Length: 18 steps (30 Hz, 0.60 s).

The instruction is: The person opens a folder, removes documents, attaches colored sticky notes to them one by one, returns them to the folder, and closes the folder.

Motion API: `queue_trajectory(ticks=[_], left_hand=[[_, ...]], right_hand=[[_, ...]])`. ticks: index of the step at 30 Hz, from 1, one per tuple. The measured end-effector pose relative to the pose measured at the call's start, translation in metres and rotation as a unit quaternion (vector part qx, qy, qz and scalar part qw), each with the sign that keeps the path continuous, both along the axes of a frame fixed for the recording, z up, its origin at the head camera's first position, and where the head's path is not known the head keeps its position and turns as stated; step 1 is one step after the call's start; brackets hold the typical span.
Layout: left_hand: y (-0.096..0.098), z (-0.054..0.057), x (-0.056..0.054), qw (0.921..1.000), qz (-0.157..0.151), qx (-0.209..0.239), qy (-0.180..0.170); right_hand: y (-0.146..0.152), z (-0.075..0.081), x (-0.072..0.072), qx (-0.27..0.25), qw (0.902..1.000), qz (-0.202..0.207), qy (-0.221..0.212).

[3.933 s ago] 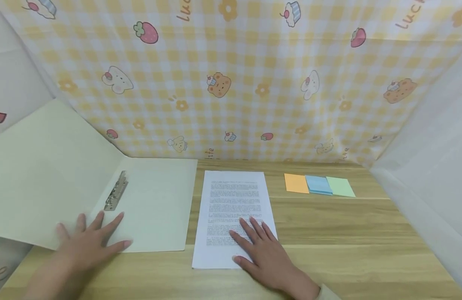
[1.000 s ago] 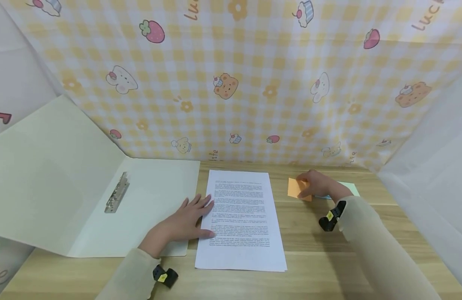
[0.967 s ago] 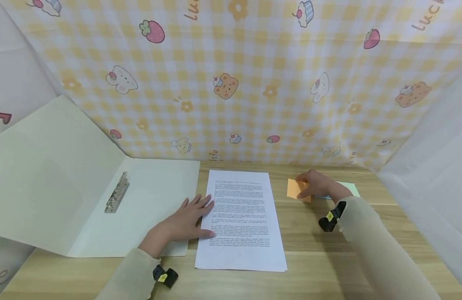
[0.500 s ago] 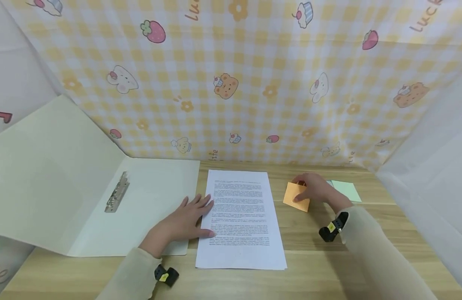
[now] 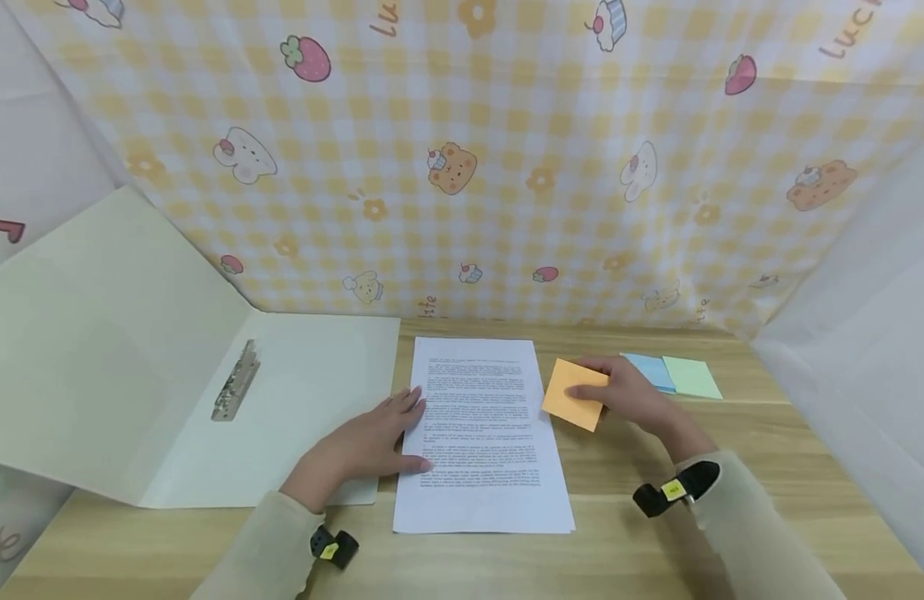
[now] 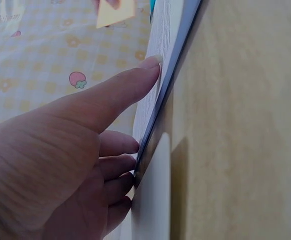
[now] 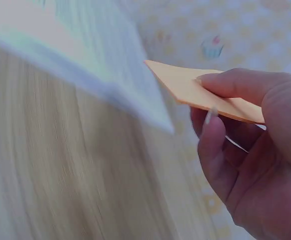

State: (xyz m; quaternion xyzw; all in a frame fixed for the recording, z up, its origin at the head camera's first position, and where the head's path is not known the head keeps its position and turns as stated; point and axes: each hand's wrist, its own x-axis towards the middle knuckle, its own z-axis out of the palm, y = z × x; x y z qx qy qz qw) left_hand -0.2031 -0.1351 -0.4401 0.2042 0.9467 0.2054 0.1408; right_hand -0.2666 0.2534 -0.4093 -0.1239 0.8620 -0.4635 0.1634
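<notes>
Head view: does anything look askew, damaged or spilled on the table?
Nothing looks damaged or spilled. Slightly askew: the paper stack, its sheets not quite flush at the near right corner. The orange note pad is angled, but the right hand holds it.

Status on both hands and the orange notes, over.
Right hand: pinching orange notes aloft. Left hand: touching printed sheets, left edge. Nothing visibly blocking.

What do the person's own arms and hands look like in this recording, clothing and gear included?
The left hand and right hand wear no gloves. The left sleeve and right sleeve are long, plain and beige. Each side has a small black wrist device bearing a yellow label, its print unreadable.
</notes>
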Motion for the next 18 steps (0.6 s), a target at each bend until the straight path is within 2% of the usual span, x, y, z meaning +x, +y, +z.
queue_trajectory(ticks=[5,7,10,12,14,16,18], left_hand=[[0.000,0.002,0.002,0.9999,-0.003,0.000,-0.009],[0.000,0.003,0.003,0.9999,-0.004,0.002,-0.011],[0.000,0.002,0.003,1.0000,-0.006,-0.004,-0.002],[0.002,0.004,0.004,0.9998,-0.011,-0.005,0.015],[0.009,0.007,0.006,0.9990,-0.017,-0.002,0.042],[0.019,0.013,0.009,0.9962,-0.029,0.014,0.081],[0.030,0.018,0.013,0.9901,-0.045,0.040,0.127]], right_hand=[[-0.017,0.003,0.018,-0.076,0.9964,0.010,-0.036],[-0.024,0.002,0.024,-0.125,0.9902,0.021,-0.058],[-0.034,-0.001,0.033,-0.194,0.9751,0.037,-0.101],[-0.040,-0.004,0.038,-0.227,0.9643,0.046,-0.128],[-0.046,-0.007,0.042,-0.242,0.9576,0.048,-0.148],[-0.051,-0.009,0.045,-0.251,0.9534,0.049,-0.160],[-0.056,-0.011,0.047,-0.254,0.9512,0.056,-0.167]])
